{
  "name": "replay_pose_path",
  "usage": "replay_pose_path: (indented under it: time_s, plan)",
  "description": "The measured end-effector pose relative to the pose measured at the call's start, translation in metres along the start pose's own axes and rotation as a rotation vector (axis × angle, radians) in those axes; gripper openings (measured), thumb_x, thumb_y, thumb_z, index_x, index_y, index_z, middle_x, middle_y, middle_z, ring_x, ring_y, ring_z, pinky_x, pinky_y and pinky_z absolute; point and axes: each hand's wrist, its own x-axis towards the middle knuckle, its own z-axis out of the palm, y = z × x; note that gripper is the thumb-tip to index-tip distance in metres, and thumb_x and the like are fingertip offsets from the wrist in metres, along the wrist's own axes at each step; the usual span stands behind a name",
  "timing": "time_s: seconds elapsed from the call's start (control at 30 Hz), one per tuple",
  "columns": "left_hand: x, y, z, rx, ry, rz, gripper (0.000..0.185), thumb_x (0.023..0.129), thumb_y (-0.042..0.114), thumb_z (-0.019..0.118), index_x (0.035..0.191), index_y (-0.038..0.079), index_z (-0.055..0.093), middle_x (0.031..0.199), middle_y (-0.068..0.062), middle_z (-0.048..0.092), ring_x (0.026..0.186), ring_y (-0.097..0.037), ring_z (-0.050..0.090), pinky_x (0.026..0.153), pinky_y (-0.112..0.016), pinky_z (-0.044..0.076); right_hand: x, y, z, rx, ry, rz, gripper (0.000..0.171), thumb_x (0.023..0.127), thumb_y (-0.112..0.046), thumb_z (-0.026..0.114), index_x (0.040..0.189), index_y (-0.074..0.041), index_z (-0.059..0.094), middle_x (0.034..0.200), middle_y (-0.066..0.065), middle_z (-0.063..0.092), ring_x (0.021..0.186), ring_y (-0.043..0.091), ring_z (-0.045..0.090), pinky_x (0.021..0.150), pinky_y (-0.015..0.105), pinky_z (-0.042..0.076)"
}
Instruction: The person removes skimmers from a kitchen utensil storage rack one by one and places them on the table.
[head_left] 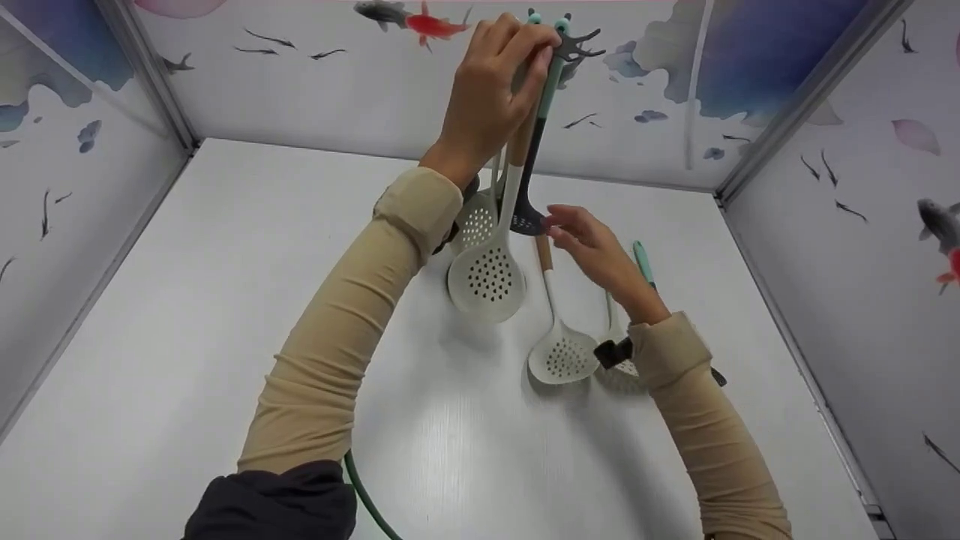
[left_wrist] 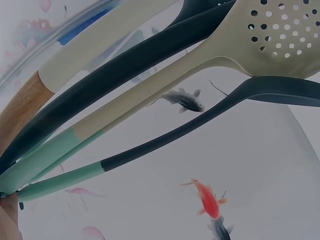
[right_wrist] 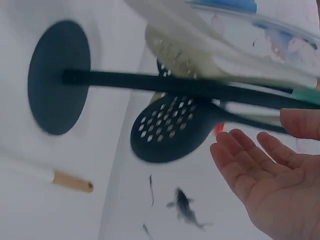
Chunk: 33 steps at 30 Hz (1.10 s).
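On the white desk (head_left: 187,337), nearest the person, two pale skimmers lie flat: one (head_left: 561,352) with a wooden handle, the other (head_left: 622,371) partly hidden under the right sleeve, its mint handle pointing away. Just beyond them the right hand (head_left: 592,244) hovers with fingers spread and relaxed, holding nothing, fingertips close to a dark skimmer (head_left: 527,217). That skimmer hangs in a bunch of utensils (head_left: 495,225), with two pale skimmers beside it. Farther back, raised before the fish-patterned wall (head_left: 300,82), the left hand (head_left: 491,90) pinches the bunch by its handle tops, bowls dangling above the desk.
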Motion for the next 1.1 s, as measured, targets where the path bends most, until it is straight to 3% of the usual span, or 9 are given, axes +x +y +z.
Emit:
replay_pose_path:
  time_s: [0.2,0.37,0.6,0.8,1.1]
  plan:
    - [-0.002,-0.002,-0.001,0.006,0.007,0.019,0.033,0.098,0.031,0.042,0.114,0.012,0.062,0.100,-0.009,0.057,0.101,-0.018,0.047,0.091,-0.013,0.039,0.010,-0.021,0.034,0.151,-0.078,-0.044,0.053,0.099,-0.021,0.043,0.145,-0.005,0.023,0.144,0.016,0.037,0.135,0.027,0.035,0.110,0.043,0.030]
    - [-0.002,-0.002,-0.003,0.006,0.012,0.028,0.032,0.098,0.031,0.042,0.114,0.011,0.063,0.098,-0.011,0.056,0.098,-0.018,0.047,0.089,-0.013,0.040,0.014,-0.023,0.050,0.299,-0.060,-0.029,0.048,0.098,-0.017,0.046,0.141,-0.003,0.030,0.140,0.017,0.040,0.128,0.023,0.042,0.106,0.042,0.035]
    - [-0.002,-0.001,-0.004,0.011,0.002,0.035,0.034,0.099,0.032,0.041,0.115,0.011,0.062,0.099,-0.011,0.056,0.098,-0.019,0.047,0.088,-0.014,0.041,0.011,-0.023,0.059,0.252,0.048,-0.094,0.032,0.095,-0.009,0.048,0.125,0.003,0.043,0.117,0.027,0.051,0.102,0.020,0.055,0.089,0.035,0.049]
    - [-0.002,-0.002,-0.003,0.017,0.004,0.049,0.033,0.098,0.030,0.041,0.115,0.011,0.061,0.099,-0.011,0.056,0.099,-0.019,0.048,0.089,-0.014,0.041,0.002,-0.022,0.060,0.203,0.098,-0.133,0.030,0.095,-0.007,0.048,0.124,0.002,0.046,0.113,0.022,0.055,0.098,0.019,0.056,0.084,0.030,0.051]
    - [-0.002,-0.002,-0.004,0.007,0.018,0.056,0.031,0.099,0.027,0.040,0.117,0.010,0.058,0.100,-0.010,0.057,0.101,-0.017,0.049,0.090,-0.013,0.040,-0.005,-0.029,0.053,0.185,0.080,-0.173,0.030,0.095,-0.009,0.048,0.122,0.005,0.046,0.108,0.021,0.055,0.094,0.018,0.055,0.081,0.028,0.050]
